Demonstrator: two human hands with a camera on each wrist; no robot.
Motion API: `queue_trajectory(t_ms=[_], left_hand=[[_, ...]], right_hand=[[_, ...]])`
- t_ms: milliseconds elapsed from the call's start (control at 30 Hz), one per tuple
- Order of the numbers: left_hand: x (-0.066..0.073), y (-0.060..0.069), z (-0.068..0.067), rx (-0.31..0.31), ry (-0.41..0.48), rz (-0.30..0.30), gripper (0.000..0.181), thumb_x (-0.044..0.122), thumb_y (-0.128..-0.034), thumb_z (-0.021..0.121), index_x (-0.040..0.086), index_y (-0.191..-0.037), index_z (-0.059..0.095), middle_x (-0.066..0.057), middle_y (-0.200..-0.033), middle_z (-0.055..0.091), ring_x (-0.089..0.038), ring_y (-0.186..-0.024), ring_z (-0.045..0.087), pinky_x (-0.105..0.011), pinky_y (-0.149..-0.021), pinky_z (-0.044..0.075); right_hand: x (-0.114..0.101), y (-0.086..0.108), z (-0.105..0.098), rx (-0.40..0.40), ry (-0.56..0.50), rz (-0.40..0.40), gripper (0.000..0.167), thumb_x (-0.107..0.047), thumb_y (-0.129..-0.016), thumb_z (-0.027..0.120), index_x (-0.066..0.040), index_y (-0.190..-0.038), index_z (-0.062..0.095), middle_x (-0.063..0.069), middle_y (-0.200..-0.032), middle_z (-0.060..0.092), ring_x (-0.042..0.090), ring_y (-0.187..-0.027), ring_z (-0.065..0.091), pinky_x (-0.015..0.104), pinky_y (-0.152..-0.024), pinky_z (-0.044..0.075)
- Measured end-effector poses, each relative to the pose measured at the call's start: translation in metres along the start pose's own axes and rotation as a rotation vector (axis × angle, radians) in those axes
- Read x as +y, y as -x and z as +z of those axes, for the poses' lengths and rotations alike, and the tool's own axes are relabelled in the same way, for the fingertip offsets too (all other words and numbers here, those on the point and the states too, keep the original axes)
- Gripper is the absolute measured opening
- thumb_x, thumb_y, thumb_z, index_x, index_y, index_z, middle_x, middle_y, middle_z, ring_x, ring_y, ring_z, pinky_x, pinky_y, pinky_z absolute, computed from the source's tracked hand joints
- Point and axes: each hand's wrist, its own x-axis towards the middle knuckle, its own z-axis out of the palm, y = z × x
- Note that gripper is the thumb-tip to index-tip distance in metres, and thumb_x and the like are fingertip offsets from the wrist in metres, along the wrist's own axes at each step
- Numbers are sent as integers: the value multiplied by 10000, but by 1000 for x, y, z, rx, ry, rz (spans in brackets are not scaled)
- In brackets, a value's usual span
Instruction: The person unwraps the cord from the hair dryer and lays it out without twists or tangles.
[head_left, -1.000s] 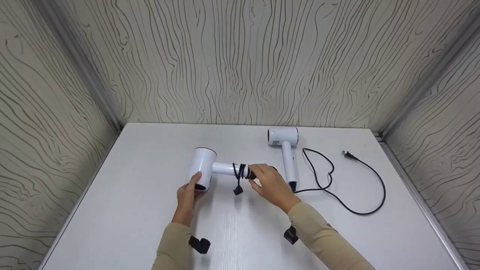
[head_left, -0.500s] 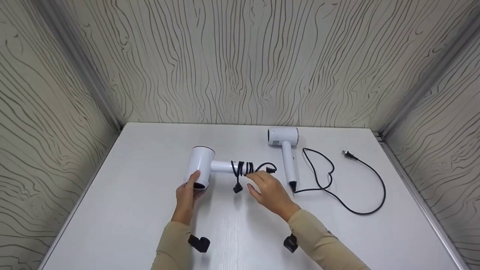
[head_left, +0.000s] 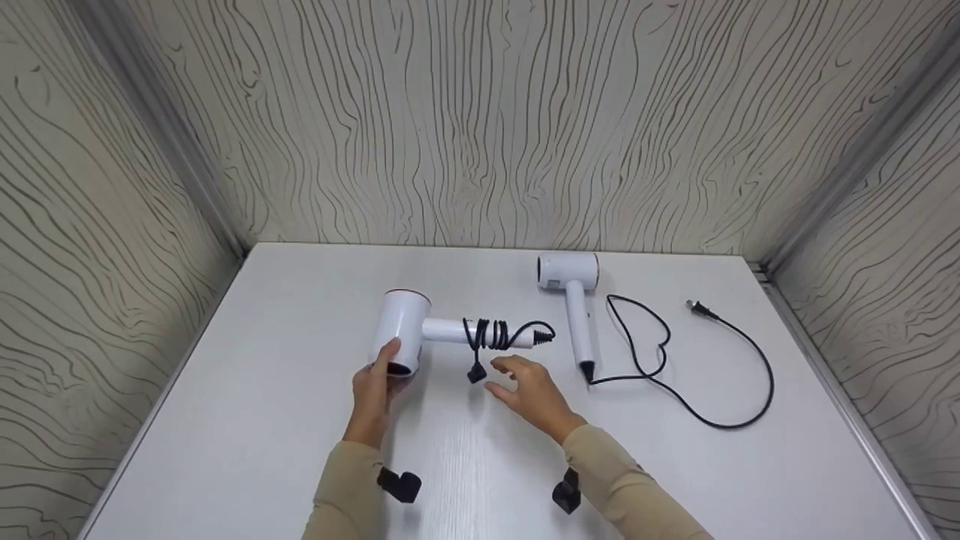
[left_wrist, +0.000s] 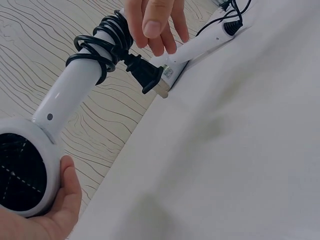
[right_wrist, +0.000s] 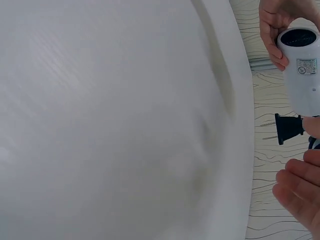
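Note:
My left hand (head_left: pixel 375 394) grips the barrel of a white hair dryer (head_left: pixel 403 322), thumb on its side, and holds it raised with the handle pointing right. Several loops of black cord (head_left: pixel 495 334) wrap that handle. From the loops hangs the plug (head_left: pixel 477 372), whose prongs show in the right wrist view. Beside the plug, my right hand (head_left: pixel 532 390) is held with thumb and fingers apart, and nothing is between them. In the left wrist view, the right-hand fingers (left_wrist: pixel 157 22) hover close to the wound cord (left_wrist: pixel 95 47) and the plug (left_wrist: pixel 145 72).
A second white hair dryer (head_left: pixel 568 271) lies at the back right of the white table (head_left: pixel 465 472). Its black cord (head_left: pixel 765 375) runs loose in curves to a plug (head_left: pixel 701 309). Wood-patterned walls (head_left: pixel 480 135) stand behind and at both sides.
My right hand has come off the wound handle and moved down toward the front, fingers parted. The cord loops and handle end are uncovered now. My left hand keeps its grip, nearly still.

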Motion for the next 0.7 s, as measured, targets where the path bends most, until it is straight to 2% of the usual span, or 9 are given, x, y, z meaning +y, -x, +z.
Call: queue_trajectory(t_ms=[100, 200, 367, 600, 700], left_hand=[[0, 0, 1, 3, 9, 5, 779, 491, -904, 569, -125, -1347, 390, -173, -1242, 499, -141, -953, 626, -257, -889, 577], [0, 1, 3, 6, 16, 10, 782, 480, -907, 570, -137, -1349, 385, -176, -1232, 503, -129, -927, 630, -262, -877, 584], [0, 3, 5, -6, -4, 17, 796, 498, -911, 558, -129, -1367, 377, -193, -1272, 506, -145, -971, 625, -291, -900, 577], [-1, 1, 6, 7, 35, 12, 747, 447, -910, 578, -151, -1324, 409, -168, -1177, 536, -118, -883, 626, -251, -829, 588], [0, 1, 6, 13, 38, 6, 745, 449, -910, 578, -148, -1323, 409, -172, -1187, 529, -125, -889, 626, -251, -833, 589]], right_hand=[[-1, -2, 4, -39, -74, 65, 337, -157, -870, 704, 28, -1141, 630, 185, -1093, 698, 281, -1005, 676, 341, -824, 596], [-3, -4, 8, -42, -102, 84, 364, -160, -869, 705, 34, -1165, 618, 183, -1109, 695, 285, -1029, 671, 345, -841, 594], [-7, -5, 16, -16, -124, 91, 342, -144, -866, 704, 36, -1146, 622, 165, -1064, 705, 277, -1004, 677, 338, -840, 597], [-11, -5, 19, 8, -149, 90, 261, -111, -875, 687, 22, -1093, 637, 141, -1010, 711, 255, -942, 687, 327, -826, 600], [-12, -3, 21, 21, -155, 86, 235, -98, -876, 682, 14, -1079, 642, 127, -995, 711, 238, -926, 689, 321, -814, 601]])
